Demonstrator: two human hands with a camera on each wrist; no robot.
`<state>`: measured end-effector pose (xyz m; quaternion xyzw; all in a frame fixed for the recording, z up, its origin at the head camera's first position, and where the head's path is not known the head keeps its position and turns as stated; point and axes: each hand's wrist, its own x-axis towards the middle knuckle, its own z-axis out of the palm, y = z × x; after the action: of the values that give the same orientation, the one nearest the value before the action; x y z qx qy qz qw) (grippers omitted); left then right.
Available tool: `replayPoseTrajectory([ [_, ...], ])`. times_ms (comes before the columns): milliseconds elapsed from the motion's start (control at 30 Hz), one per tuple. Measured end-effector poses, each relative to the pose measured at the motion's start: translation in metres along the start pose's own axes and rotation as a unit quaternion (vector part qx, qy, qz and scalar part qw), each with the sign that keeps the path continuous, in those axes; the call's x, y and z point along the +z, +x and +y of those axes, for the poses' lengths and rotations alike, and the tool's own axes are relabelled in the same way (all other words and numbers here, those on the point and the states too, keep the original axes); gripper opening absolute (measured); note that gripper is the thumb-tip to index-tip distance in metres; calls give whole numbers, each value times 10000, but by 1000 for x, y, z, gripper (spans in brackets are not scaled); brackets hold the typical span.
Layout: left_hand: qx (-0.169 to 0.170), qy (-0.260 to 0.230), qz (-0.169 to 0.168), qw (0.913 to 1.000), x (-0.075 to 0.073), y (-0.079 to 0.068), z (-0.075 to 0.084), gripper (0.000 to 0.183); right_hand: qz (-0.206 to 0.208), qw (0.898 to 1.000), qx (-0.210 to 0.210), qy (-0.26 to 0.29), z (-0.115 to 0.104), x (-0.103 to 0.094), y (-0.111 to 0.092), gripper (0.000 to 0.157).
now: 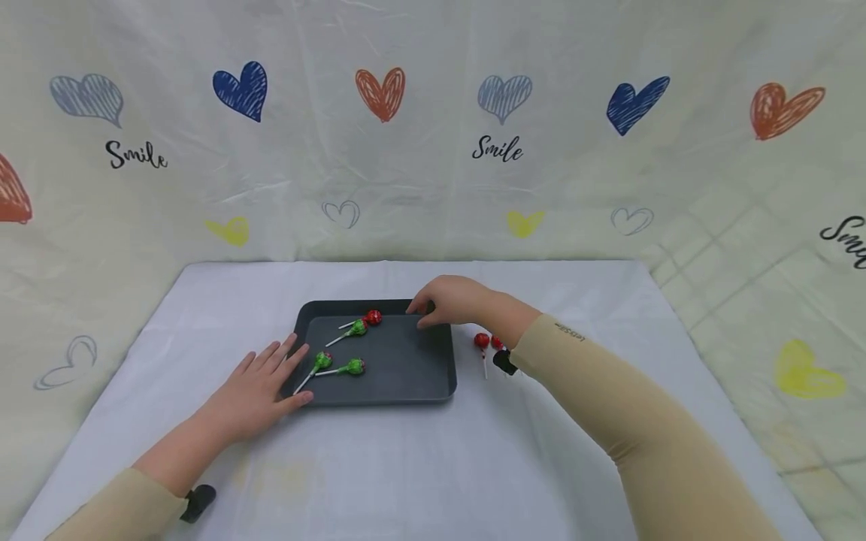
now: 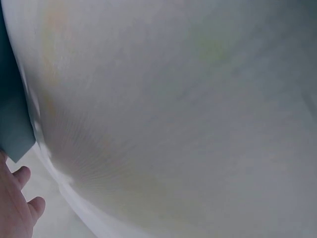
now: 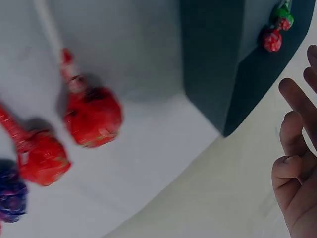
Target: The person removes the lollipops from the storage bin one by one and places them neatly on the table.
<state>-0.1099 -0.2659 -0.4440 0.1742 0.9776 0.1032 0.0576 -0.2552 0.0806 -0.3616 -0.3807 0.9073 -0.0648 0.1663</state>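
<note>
A dark grey tray (image 1: 402,368) lies on the white-covered table. In its left half are three green lollipops (image 1: 355,367) and a red lollipop (image 1: 373,317). My left hand (image 1: 253,394) lies at the tray's left side, fingers spread and straight over the rim, thumb near the front corner. Over the tray's far right corner is my right hand (image 1: 453,300), fingers loosely bent, thumb apart from them and nothing held. The right wrist view shows the same empty hand (image 3: 299,168) beside the tray wall (image 3: 213,64).
Right of the tray, under my right forearm, lie red lollipops (image 1: 481,340). The right wrist view shows two red ones (image 3: 94,116) and a purple-blue wrapped one (image 3: 11,193) there. Behind the table hangs a pale cloth (image 1: 433,173) printed with hearts.
</note>
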Motion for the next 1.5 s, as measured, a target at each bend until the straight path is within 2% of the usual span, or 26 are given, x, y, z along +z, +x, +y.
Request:
replayPoseTrajectory([
  [233, 7, 33, 28, 10000, 3, 1, -1, 87, -249, 9985, -387, -303, -26, -1, 21, 38],
  [433, -80, 120, -127, 9998, 1, 1, 0, 89, -460, 9949, -755, -488, -47, 0, 36, 37],
  [733, -114, 119, -153, 9997, -2, 0, 1, 88, -725, 9863, -1090, -999, -77, 11, 49, 35],
  [900, -135, 124, -200, 9996, 0, 1, -1, 88, -805, 9830, -1135, -1198, -83, 17, 54, 36],
  [1133, -62, 95, 11, 9999, 4, 1, -2, 87, -886, 9797, -1146, -1386, -90, 25, 63, 34],
  [1500, -41, 48, -72, 10000, -2, 0, 0, 89, -1009, 9768, -926, -1649, -102, 33, 70, 28],
])
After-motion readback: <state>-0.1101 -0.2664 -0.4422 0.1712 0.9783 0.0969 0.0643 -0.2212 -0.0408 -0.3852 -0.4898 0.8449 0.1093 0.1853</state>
